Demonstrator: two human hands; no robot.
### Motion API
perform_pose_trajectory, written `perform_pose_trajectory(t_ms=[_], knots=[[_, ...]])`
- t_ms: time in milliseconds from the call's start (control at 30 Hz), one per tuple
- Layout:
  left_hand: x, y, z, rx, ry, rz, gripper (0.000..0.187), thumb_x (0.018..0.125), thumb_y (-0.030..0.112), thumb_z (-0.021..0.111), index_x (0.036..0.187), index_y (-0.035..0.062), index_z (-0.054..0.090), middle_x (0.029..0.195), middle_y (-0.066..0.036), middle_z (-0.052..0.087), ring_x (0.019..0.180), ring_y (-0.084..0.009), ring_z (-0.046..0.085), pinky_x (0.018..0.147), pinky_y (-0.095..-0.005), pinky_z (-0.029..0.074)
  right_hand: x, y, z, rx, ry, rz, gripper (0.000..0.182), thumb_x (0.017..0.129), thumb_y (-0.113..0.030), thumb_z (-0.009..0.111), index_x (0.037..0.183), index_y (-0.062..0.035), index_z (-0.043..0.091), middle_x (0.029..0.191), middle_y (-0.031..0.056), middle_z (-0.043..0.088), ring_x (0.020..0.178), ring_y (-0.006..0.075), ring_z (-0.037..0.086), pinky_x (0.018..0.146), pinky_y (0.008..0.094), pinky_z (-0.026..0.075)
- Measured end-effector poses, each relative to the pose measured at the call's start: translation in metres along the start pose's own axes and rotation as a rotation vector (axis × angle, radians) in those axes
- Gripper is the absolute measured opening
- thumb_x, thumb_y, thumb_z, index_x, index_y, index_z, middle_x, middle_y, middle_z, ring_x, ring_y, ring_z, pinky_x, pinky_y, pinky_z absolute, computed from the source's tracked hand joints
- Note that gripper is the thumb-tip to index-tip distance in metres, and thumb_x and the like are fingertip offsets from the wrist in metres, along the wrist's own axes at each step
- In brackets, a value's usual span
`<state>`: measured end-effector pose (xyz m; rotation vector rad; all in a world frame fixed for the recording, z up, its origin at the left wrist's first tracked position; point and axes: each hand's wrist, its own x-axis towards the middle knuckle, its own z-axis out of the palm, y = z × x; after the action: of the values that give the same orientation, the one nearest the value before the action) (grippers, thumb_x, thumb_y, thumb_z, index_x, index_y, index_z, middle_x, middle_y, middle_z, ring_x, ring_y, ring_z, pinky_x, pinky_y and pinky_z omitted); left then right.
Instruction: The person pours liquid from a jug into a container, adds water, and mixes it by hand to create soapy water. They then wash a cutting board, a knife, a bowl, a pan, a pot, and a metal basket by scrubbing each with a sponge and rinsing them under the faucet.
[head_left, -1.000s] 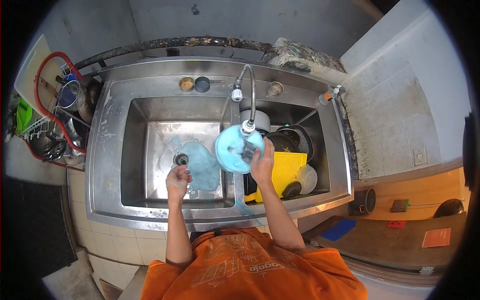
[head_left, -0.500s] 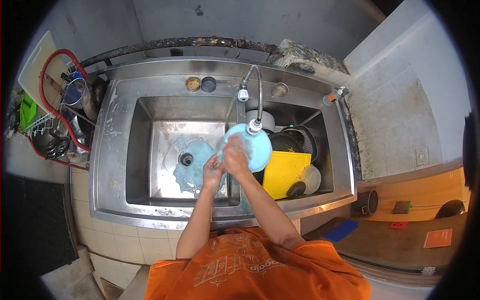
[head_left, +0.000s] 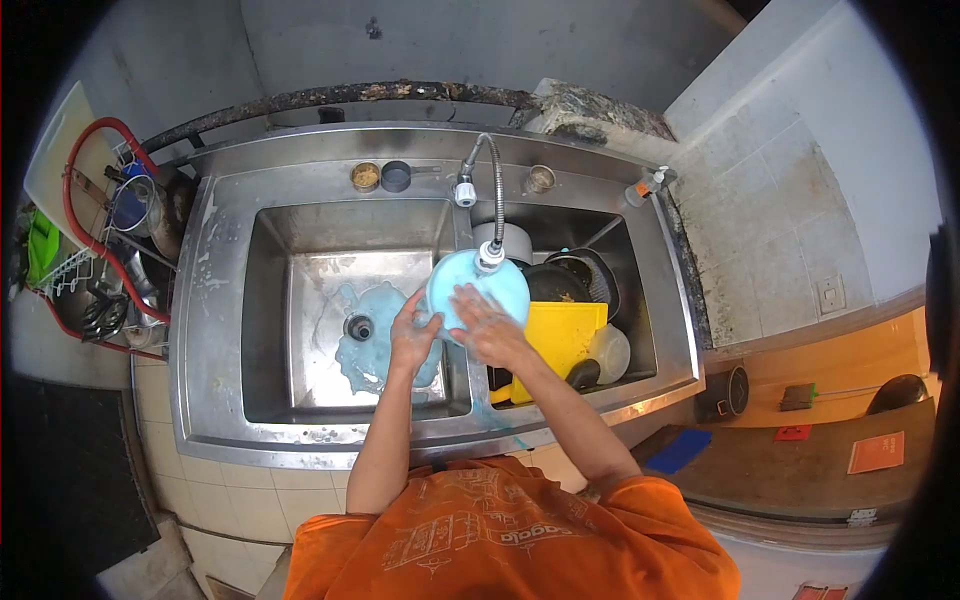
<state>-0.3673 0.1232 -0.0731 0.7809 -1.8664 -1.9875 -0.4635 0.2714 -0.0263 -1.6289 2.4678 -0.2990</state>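
A light blue round plate [head_left: 506,293] is held under the white faucet head [head_left: 490,257], above the divider between two sink basins. My left hand [head_left: 412,335] grips its left rim, with the thumb and fingers around the edge. Fingers spread, my right hand [head_left: 486,332] lies against the face of the plate and is slightly blurred. Whether anything sits under the right palm cannot be seen. Bluish suds [head_left: 385,345] spread around the drain [head_left: 358,328] of the left basin.
The right basin holds a yellow cutting board [head_left: 556,345], a dark pan [head_left: 552,284], a pale pot [head_left: 505,240] and a translucent bowl [head_left: 608,354]. Two small cups, one a dark measuring cup [head_left: 396,176], stand on the back ledge. A dish rack [head_left: 110,240] is at left.
My right hand has slid down and right across the plate, and its fingers are now spread. My left hand still holds the rim. The whole view has shifted slightly.
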Motion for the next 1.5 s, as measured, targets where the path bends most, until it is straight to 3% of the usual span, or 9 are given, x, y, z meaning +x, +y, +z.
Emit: perform_pose_trajectory(t_ms=[233,333,467,567,767,900,1233,1400,1500], knots=[[0.007,0.000,0.000,0.114,-0.001,-0.003,0.060,0.077,0.004,0.066,0.134,0.0092,0.047,0.101,-0.014,0.057,0.083,-0.0201,0.059,0.071,-0.0281,0.051,-0.021,0.049,-0.053,-0.137,-0.247,0.251,0.056,0.094,-0.036,0.043,0.140,-0.0056,0.032,0.145,0.0153,0.033,0.136,0.0300,0.027,0.111,0.0464,0.017],[0.005,0.008,-0.001,-0.034,-0.058,-0.098,0.060,0.080,0.001,0.062,0.136,0.0095,0.043,0.103,-0.014,0.056,0.085,-0.0207,0.060,0.068,-0.0291,0.055,-0.020,0.055,-0.017,-0.140,0.283,0.386,0.058,0.093,-0.032,0.045,0.137,0.0022,0.031,0.142,0.0238,0.032,0.135,0.0349,0.026,0.111,0.0475,0.015],[0.002,0.022,-0.004,-0.271,-0.166,-0.200,0.060,0.085,-0.003,0.055,0.140,0.0102,0.035,0.102,-0.012,0.056,0.086,-0.0184,0.061,0.066,-0.0316,0.059,-0.001,-0.019,-0.035,-0.057,0.066,0.547,0.064,0.092,-0.032,0.044,0.134,0.0135,0.028,0.141,0.0288,0.031,0.136,0.0397,0.020,0.112,0.0473,0.013],[0.002,0.018,-0.007,-0.368,-0.218,-0.238,0.060,0.087,-0.003,0.053,0.142,0.0108,0.032,0.102,-0.010,0.056,0.086,-0.0171,0.061,0.068,-0.0316,0.059,0.018,-0.027,0.010,0.018,0.360,0.482,0.064,0.092,-0.034,0.044,0.134,0.0128,0.030,0.141,0.0289,0.031,0.136,0.0394,0.020,0.112,0.0478,0.012],[0.002,-0.010,-0.015,-0.358,-0.229,-0.220,0.052,0.092,0.005,0.051,0.141,0.0097,0.033,0.101,-0.006,0.055,0.083,-0.0138,0.058,0.071,-0.0286,0.057,0.051,-0.027,0.027,0.056,-0.126,0.206,0.051,0.092,-0.021,0.042,0.133,0.0082,0.034,0.137,0.0305,0.034,0.132,0.0401,0.029,0.110,0.0453,0.022],[-0.004,0.005,-0.013,-0.507,-0.153,-0.314,0.049,0.090,0.005,0.051,0.137,0.0063,0.038,0.101,-0.007,0.054,0.080,-0.0134,0.058,0.068,-0.0275,0.057,0.028,-0.023,0.020,0.326,0.188,0.106,0.046,0.095,-0.022,0.037,0.134,0.0022,0.037,0.136,0.0245,0.040,0.125,0.0395,0.039,0.106,0.0411,0.031],[0.004,0.005,-0.001,-0.176,-0.093,-0.142,0.055,0.085,0.006,0.062,0.136,0.0074,0.041,0.106,-0.017,0.054,0.078,-0.0178,0.063,0.056,-0.0256,0.057,-0.035,0.045,-0.044,-0.310,-0.059,0.196,0.051,0.095,-0.036,0.041,0.136,-0.0065,0.039,0.141,0.0108,0.039,0.136,0.0301,0.027,0.112,0.0393,0.020],[-0.002,0.021,-0.007,-0.276,-0.166,-0.180,0.049,0.088,0.004,0.056,0.135,0.0072,0.042,0.092,-0.010,0.058,0.074,-0.0129,0.061,0.059,-0.0244,0.056,-0.031,0.049,-0.010,0.303,0.623,0.452,0.053,0.088,-0.025,0.056,0.133,-0.0001,0.040,0.131,0.0262,0.045,0.122,0.0369,0.044,0.102,0.0391,0.034],[-0.004,0.004,-0.013,-0.367,-0.136,-0.187,0.042,0.092,0.008,0.053,0.133,0.0070,0.046,0.081,-0.005,0.056,0.068,-0.0104,0.056,0.061,-0.0251,0.055,-0.029,0.062,0.011,0.524,0.407,0.687,0.053,0.086,-0.020,0.058,0.129,0.0052,0.040,0.116,0.0280,0.055,0.108,0.0382,0.055,0.092,0.0374,0.044]])
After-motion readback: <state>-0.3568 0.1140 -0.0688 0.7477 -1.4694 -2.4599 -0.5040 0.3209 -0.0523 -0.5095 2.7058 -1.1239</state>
